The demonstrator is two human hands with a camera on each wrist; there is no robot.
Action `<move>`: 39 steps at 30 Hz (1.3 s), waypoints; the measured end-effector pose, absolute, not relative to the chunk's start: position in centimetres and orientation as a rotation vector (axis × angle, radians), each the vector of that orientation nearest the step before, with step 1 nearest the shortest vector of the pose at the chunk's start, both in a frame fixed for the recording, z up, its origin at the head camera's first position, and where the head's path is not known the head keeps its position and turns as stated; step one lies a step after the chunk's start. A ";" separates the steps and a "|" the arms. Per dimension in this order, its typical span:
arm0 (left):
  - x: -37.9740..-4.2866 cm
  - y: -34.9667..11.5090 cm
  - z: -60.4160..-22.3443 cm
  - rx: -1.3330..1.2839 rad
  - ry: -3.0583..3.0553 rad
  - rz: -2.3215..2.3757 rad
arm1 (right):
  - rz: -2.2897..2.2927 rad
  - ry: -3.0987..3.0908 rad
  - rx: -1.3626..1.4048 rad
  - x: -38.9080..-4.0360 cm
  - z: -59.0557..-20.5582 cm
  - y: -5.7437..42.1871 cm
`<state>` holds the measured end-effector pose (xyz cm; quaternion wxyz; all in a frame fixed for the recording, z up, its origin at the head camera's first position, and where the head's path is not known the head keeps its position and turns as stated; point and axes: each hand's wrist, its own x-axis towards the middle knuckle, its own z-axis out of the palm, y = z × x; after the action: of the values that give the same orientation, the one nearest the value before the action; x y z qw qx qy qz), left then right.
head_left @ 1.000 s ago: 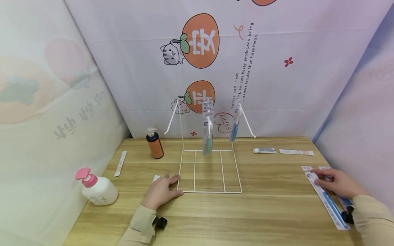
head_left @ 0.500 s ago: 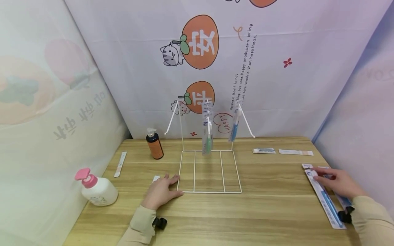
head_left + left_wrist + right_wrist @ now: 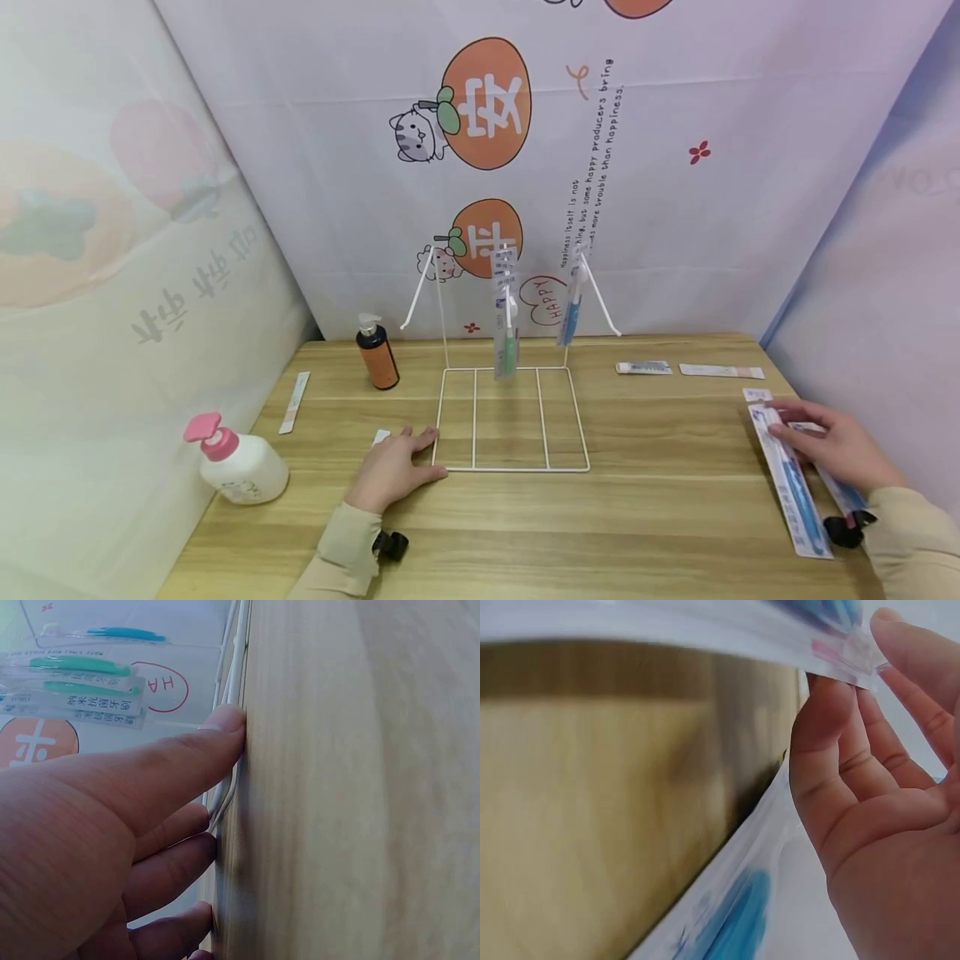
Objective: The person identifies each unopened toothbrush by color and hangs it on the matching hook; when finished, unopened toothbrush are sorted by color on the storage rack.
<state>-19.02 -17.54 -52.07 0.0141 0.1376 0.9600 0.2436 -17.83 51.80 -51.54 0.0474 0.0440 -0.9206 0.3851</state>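
Observation:
My right hand pinches the upper part of a packaged blue toothbrush between thumb and fingers. In the right wrist view the pack is tilted up from the table. A second packaged toothbrush lies under that hand, partly hidden. At the front left corner of the white wire rack, my left hand rests with its thumb on the wire and its fingers loosely extended. Packs with green toothbrushes hang from the rack's middle hook, and a blue packaged toothbrush hangs towards its right side.
A white pump bottle with a pink top and a dark pump bottle stand on the left. Slim packets lie at the left and back right, near a small tube. Printed cloth surrounds the table.
My right hand has drawn the packaged toothbrush slightly up and left, its top end lifting away from the second pack. The left hand stays at the rack corner.

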 end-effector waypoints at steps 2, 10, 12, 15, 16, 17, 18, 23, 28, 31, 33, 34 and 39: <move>-19.0 -17.5 -52.1 0.422 2.984 0.758 | 1.181 -2.784 0.131 -17.8 -51.2 51.4; -18.9 -17.5 -52.0 0.423 2.986 0.755 | 1.292 -2.693 0.189 -17.9 -49.6 48.0; -18.9 -17.5 -52.0 0.424 2.986 0.754 | 1.336 -2.660 0.234 -18.1 -49.2 46.6; -18.9 -17.5 -52.0 0.429 2.991 0.753 | 1.390 -2.627 0.310 -18.2 -48.2 44.1; -18.9 -17.5 -52.0 0.429 2.992 0.754 | 1.400 -2.613 0.344 -18.3 -47.9 43.2; -18.9 -17.5 -52.0 0.429 2.992 0.757 | 1.402 -2.600 0.376 -18.3 -47.5 42.3; -18.9 -17.5 -52.0 0.429 2.993 0.760 | 1.402 -2.594 0.402 -18.2 -47.2 41.4; -18.9 -17.6 -52.1 0.423 2.990 0.758 | 1.391 -2.517 0.467 -17.8 -45.5 37.7; -19.0 -17.6 -52.2 0.427 2.998 0.748 | 1.426 -2.428 0.510 -16.9 -43.3 34.9; -19.0 -17.6 -52.2 0.433 2.999 0.744 | 1.499 -2.354 0.546 -16.3 -42.0 33.6; -19.0 -17.6 -52.2 0.431 2.998 0.740 | 1.558 -2.298 0.574 -16.0 -41.2 32.8; -19.0 -17.6 -52.3 0.432 2.998 0.739 | 1.591 -2.268 0.592 -15.8 -40.8 32.4; -19.0 -17.6 -52.3 0.430 3.001 0.738 | 1.735 -2.115 0.705 -14.9 -39.0 30.4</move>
<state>-19.02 -17.59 -52.25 0.0104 0.1379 0.9617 0.2366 -14.90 30.43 -39.01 0.1576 0.2464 -0.7392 0.6066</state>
